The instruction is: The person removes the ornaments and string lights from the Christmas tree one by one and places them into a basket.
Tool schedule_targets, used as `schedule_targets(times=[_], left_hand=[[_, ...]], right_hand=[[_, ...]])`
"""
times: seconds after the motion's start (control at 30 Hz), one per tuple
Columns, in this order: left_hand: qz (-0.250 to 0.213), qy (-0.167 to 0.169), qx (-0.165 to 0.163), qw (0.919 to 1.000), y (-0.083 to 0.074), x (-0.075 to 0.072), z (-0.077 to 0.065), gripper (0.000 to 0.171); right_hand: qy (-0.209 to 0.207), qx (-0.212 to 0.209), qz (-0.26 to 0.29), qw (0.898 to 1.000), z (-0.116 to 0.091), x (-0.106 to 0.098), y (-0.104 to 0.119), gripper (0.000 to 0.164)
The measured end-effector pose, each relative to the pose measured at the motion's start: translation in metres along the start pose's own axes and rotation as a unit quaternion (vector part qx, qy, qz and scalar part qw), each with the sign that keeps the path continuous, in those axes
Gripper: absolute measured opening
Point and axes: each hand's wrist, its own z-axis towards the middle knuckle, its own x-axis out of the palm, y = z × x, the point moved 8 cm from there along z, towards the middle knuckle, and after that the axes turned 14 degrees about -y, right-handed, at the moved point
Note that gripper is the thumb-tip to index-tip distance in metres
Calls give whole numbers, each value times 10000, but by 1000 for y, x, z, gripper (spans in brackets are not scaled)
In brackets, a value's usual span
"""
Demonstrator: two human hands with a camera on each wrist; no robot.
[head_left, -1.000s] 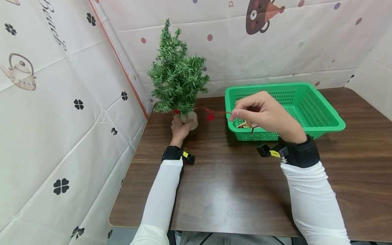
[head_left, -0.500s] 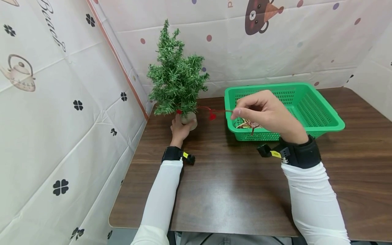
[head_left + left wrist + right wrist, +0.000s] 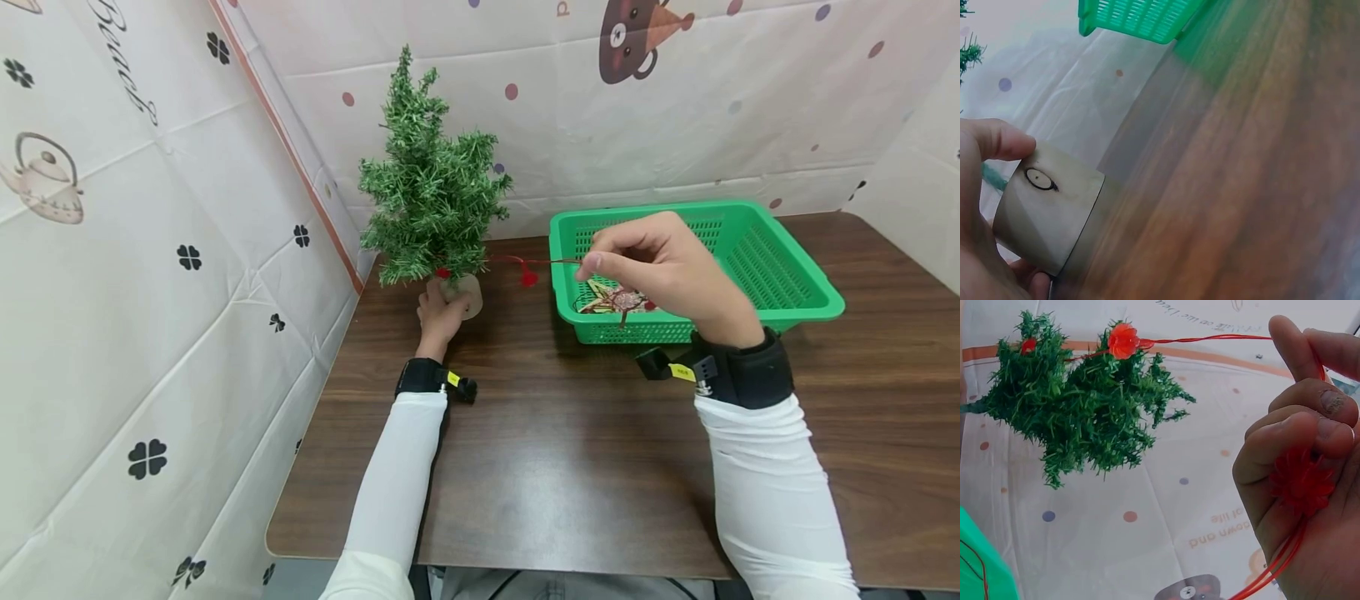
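A small green artificial Christmas tree (image 3: 431,187) stands at the back left on a pale round base (image 3: 468,293). My left hand (image 3: 439,317) grips that base, thumb on its upper edge in the left wrist view. My right hand (image 3: 663,271), raised over the basket's near left part, pinches a red flower garland between thumb and index finger. The cord runs almost level to the lower branches, with one red flower (image 3: 1124,341) hanging near the tree. Another red flower (image 3: 1300,481) lies against the right palm under curled fingers. A red spot (image 3: 1029,345) shows among the branches.
To the right of the tree sits a green plastic basket (image 3: 813,310), with strings and small ornaments (image 3: 611,298) in its near left corner. Patterned white cloth (image 3: 525,167) hangs behind and at the left of the brown wooden table (image 3: 562,467).
My right hand has shifted slightly right and upward, drawing the garland's red flower away from the tree. The tree leans a little further left. My left hand stays on the base.
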Motion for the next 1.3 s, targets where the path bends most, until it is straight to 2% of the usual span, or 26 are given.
schedule_targets(times=[0.33, 0.53, 0.7, 0.9, 1.03, 1.1, 1.2, 1.3], left_hand=[[1, -49, -107, 9999, 1, -1, 2, 83], [-341, -167, 106, 9992, -5, -5, -1, 81], [-331, -291, 305, 9986, -7, -6, -1, 77], [-243, -389, 327, 9984, -5, -7, 2, 80], [-238, -402, 339, 9983, -5, -7, 2, 80], [-248, -388, 321, 9984, -5, -6, 3, 79], [-277, -358, 271, 9986, -4, -6, 3, 78], [-243, -336, 218, 9989, -3, -5, 4, 79]], right_hand=[[4, -8, -62, 10000, -1, 3, 6, 23], [-6, 70, -37, 10000, -2, 2, 7, 22], [3, -45, -11, 10000, -4, 1, 11, 19], [-55, -146, -43, 9999, -3, -2, 12, 19], [-486, -95, -46, 9988, -1, -10, 11, 18], [-860, 19, -274, 9959, 1, -16, 7, 18], [-1445, 105, -635, 9874, 5, -27, 1, 18], [-2000, 240, -1033, 9740, 6, -39, -5, 19]])
